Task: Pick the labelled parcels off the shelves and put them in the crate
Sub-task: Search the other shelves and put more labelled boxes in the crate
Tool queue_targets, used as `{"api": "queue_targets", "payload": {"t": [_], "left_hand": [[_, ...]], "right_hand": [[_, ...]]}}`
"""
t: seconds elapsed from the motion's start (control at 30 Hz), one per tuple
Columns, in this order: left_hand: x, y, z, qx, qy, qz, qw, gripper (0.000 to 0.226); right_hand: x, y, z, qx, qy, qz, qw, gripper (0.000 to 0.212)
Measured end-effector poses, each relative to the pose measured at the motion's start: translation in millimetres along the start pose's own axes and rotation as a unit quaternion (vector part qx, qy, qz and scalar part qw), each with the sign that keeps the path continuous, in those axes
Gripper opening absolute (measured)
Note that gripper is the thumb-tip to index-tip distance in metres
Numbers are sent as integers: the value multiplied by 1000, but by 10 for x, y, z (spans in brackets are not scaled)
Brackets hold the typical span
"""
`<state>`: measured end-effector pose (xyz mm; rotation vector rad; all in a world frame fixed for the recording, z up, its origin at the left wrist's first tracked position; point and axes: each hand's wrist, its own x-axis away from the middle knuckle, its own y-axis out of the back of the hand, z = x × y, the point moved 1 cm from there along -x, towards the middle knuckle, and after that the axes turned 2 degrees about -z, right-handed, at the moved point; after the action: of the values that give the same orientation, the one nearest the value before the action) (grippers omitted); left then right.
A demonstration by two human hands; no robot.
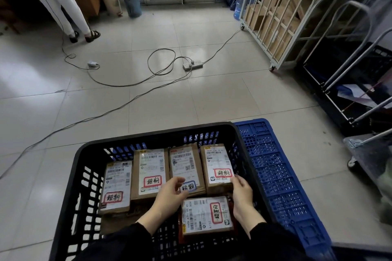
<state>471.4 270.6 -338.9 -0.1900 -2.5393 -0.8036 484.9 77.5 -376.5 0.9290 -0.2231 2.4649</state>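
A black plastic crate (70, 186) stands on the floor in front of me with several labelled brown parcels lying flat in it. A row runs across the back, ending in the rightmost parcel (216, 165). A nearer parcel (205, 215) lies sideways at the front right. My left hand (167, 197) hovers over the middle of the crate, fingers loosely curled, thumb and fingertips apart above a blue-stamped parcel (184, 163). My right hand (241, 195) rests at the front right corner of the rightmost parcel, fingers touching its edge. Neither hand lifts anything.
A blue slatted pallet (275, 176) lies right of the crate. Metal trolleys (350, 53) and a white cage cart of cardboard boxes (273, 17) stand on the right. Cables and a power strip (192, 65) cross the tiled floor. A person's legs (82, 27) stand far left beside bins (131, 3).
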Motion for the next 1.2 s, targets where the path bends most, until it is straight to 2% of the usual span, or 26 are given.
{"api": "queue_targets", "payload": {"t": [0.1,0.2,0.3,0.37,0.47,0.53,0.6,0.7,0.97,1.03,1.2], "left_hand": [[-26,1,3,-128,-48,-20,990,47],[-55,26,36,-292,-113,-43,949,46],[-114,19,118,-371,-129,-54,918,44],[-150,24,155,-387,-127,-61,911,44],[-169,17,188,-392,-125,-54,910,45],[-165,-3,225,-384,-129,-61,912,43],[-148,-6,246,-380,-137,-79,911,39],[-128,0,268,-385,-135,-65,910,41],[-77,-11,315,-392,-128,-71,908,45],[-49,-21,307,-396,-128,-72,907,46],[94,7,161,-398,-135,-67,905,47]], "right_hand": [[-45,-13,-51,28,16,-13,999,19],[-69,-59,-115,59,21,-17,998,23],[-90,-113,-197,87,26,-29,995,23],[-98,-117,-216,105,29,-30,994,27],[-98,-58,-212,85,15,-17,996,20],[-129,-42,-223,85,6,-21,996,25],[-205,-84,-252,109,-17,-30,993,29],[-315,-160,-289,161,-59,-26,985,25],[-513,-198,-236,235,-82,17,968,30],[-415,-190,-154,266,-62,29,961,29],[225,10,135,342,73,85,933,32]]}}
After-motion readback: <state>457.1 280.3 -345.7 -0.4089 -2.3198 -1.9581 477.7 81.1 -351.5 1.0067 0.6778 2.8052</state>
